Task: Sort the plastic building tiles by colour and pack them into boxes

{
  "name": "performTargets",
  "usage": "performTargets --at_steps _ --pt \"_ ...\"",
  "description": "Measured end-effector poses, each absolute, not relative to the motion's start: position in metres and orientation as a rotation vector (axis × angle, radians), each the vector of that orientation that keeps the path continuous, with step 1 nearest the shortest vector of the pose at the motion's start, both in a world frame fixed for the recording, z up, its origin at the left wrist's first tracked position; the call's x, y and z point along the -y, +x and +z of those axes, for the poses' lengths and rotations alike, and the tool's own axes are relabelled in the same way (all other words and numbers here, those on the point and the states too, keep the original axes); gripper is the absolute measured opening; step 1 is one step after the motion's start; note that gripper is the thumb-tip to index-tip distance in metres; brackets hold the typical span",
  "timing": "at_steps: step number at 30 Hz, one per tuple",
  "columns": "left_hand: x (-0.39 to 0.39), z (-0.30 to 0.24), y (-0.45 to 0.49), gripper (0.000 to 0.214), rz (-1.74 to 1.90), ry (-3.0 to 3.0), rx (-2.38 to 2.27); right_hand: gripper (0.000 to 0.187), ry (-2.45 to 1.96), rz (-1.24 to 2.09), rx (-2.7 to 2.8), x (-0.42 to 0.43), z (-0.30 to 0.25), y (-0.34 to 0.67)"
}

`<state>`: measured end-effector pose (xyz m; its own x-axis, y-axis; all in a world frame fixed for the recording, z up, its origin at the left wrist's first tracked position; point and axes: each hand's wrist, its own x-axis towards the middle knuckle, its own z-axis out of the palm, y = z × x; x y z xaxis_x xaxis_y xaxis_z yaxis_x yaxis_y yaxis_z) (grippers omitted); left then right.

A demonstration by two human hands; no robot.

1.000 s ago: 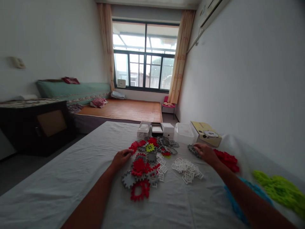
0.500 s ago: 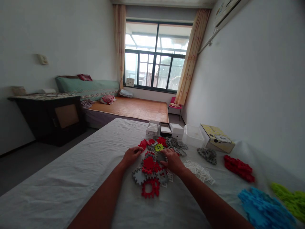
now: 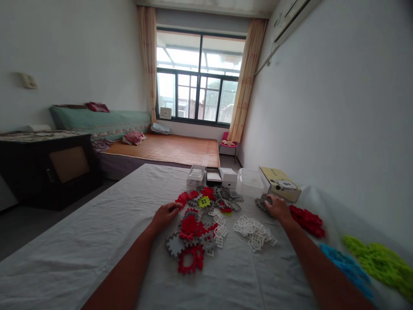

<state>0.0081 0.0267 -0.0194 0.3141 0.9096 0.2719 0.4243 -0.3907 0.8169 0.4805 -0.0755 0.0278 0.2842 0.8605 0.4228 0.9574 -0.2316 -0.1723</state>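
My left hand (image 3: 165, 217) lies at the left edge of the mixed pile, its fingers curled together beside a red toothed plastic piece (image 3: 182, 199); what sits between the fingertips is too small to make out. Over on the right, my right hand (image 3: 278, 208) has its fingers closed on the grey toothed plastic pieces (image 3: 262, 203), partly covering them. Between my hands lie red, grey and white interlocking pieces, with a red toothed piece (image 3: 189, 227) on top and a lime-green toothed piece (image 3: 204, 201) further back. White lattice pieces (image 3: 253, 232) form a separate heap nearby.
Further right are a red pile (image 3: 307, 220), a blue pile (image 3: 346, 265) and a lime-green pile (image 3: 377, 260). Small white boxes (image 3: 228, 177), a clear plastic tub (image 3: 250, 183) and a yellow box (image 3: 280, 183) line the back of the cloth-covered table (image 3: 129, 215).
My right hand has moved right, from the mixed pile to the grey pieces. My left hand keeps its place at the mixed pile. The view has turned slightly right.
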Motion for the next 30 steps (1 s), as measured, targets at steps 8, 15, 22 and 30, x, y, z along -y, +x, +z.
performTargets --at_steps 8,15,22,30 --pt "-0.028 -0.023 0.007 0.035 0.988 1.932 -1.178 0.027 -1.753 -0.115 1.953 0.085 0.026 0.383" --pt "-0.031 -0.029 0.008 0.033 1.003 1.958 -1.157 0.033 -1.331 0.237 2.234 0.106 0.029 0.241" --pt "-0.026 -0.024 0.008 0.031 0.997 1.981 -1.170 0.056 -1.366 0.128 2.390 0.092 0.026 0.211" --pt "-0.028 -0.026 0.008 0.030 0.984 2.022 -1.184 0.023 -1.476 0.121 2.277 0.094 0.024 0.239"
